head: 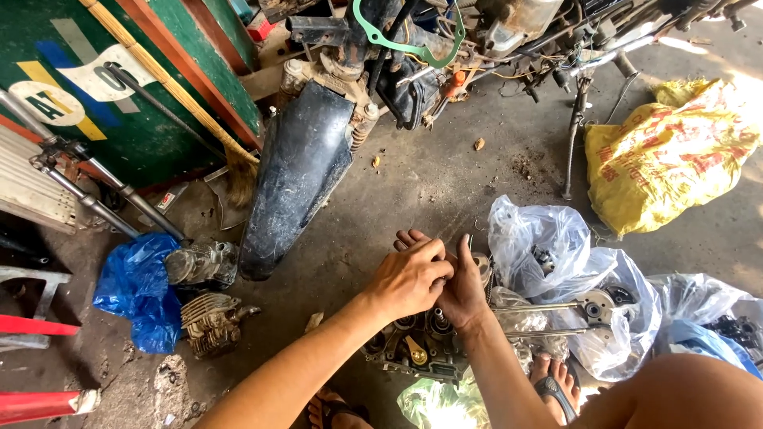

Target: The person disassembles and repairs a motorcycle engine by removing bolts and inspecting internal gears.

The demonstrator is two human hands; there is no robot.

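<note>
1. The left hand [409, 278] sits just below the middle of the frame, fingers curled and laid over the right hand [462, 290]; the two hands touch
2. Whatever small part they pinch between them is hidden by the fingers, so I cannot tell what either hand holds, only that both are closed narrowly together
3. Right under the hands, in the lower middle, lies a greasy metal engine case [417, 345] on the concrete floor [445, 175], its round openings facing up
4. Two thin metal rods [540, 307] run from the engine case towards the right, over clear plastic bags [548, 254] with dark parts inside
5. A bare foot in a dark sandal [556, 389] rests just right of the engine case, and a knee [683, 393] fills the lower right corner
6. A finned cylinder [211, 322] lies at lower left beside a blue plastic bag [139, 290], with a second metal engine part [203, 262] just above it
7. A long black mudguard [298, 179] slants from the upper middle down to the left of the hands, well apart from them
8. A stripped motorcycle frame [445, 56] with loose wires fills the top of the frame, a green gasket [409, 44] hanging on it
9. A yellow sack [668, 155] lies at upper right, and a green painted board [127, 87] with a broom [179, 91] leaning on it stands at upper left
</note>
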